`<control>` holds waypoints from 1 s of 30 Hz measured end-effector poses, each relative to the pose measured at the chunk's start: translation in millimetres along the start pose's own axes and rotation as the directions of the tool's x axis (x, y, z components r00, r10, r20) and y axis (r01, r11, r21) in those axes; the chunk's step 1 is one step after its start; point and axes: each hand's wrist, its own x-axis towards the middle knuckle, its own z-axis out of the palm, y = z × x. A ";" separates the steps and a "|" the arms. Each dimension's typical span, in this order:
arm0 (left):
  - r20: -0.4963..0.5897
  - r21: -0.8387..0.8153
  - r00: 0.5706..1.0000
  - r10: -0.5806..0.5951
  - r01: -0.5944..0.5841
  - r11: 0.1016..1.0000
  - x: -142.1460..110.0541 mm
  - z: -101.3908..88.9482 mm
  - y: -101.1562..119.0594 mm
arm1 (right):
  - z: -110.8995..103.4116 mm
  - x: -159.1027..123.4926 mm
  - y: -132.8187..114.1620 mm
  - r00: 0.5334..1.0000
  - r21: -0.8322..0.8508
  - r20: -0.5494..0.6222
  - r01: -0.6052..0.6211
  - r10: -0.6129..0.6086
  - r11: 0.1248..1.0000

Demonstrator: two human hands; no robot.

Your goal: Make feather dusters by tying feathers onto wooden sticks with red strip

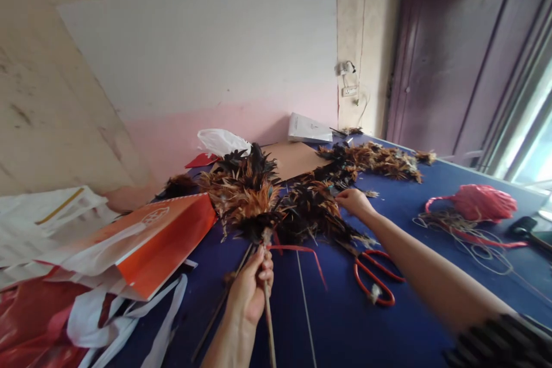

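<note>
My left hand (254, 282) is wrapped round the stick of a feather duster (250, 195), just below its brown and black feathers. A red plastic strip (302, 249) trails from the top of the stick. To the right, my right hand (356, 202) reaches to the edge of a pile of loose feathers (313, 207), its fingers bent together at the feathers. What lies between those fingertips is too small to make out. Red-handled scissors (375, 279) lie below my right forearm, their blades partly under feathers.
More feathers (383, 160) lie at the back right of the blue table (336, 322). A pink ball of plastic twine (485, 203) and loose string sit on the right. An orange paper bag (168, 241) and white straps are on the left. Cardboard (295, 161) and a white box (309, 128) stand behind.
</note>
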 end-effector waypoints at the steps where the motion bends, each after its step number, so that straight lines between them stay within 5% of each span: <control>1: -0.004 -0.010 1.000 -0.012 0.012 1.000 -0.7 0.3 -1.0 | 2.3 7.7 3.3 0.999 -0.018 -0.024 -0.025 0.024 1.000; 7: -0.011 -0.062 0.998 -0.066 0.065 0.996 -2.7 0.4 -2.4 | 22.7 25.0 12.3 0.986 0.010 -0.068 -0.149 0.149 0.989; 12: -0.054 -0.076 0.996 -0.066 0.062 0.995 -1.5 1.1 -4.3 | 23.9 11.5 7.1 0.985 0.242 -0.016 -0.165 0.174 0.956; 19: -0.081 -0.042 0.997 -0.019 0.015 0.999 -2.1 0.6 -16.1 | 11.8 -61.3 -18.6 0.990 0.680 0.141 -0.112 0.021 0.725; 24: -0.061 0.058 0.998 0.008 -0.004 0.998 -6.6 0.9 -32.1 | 28.5 -126.6 -48.1 0.930 0.874 0.348 -0.277 -0.115 0.400; 30: 0.030 0.154 0.997 0.068 -0.072 0.986 -8.9 -1.5 -43.2 | 59.6 -167.4 -71.9 0.918 0.844 0.362 -0.250 -0.162 0.474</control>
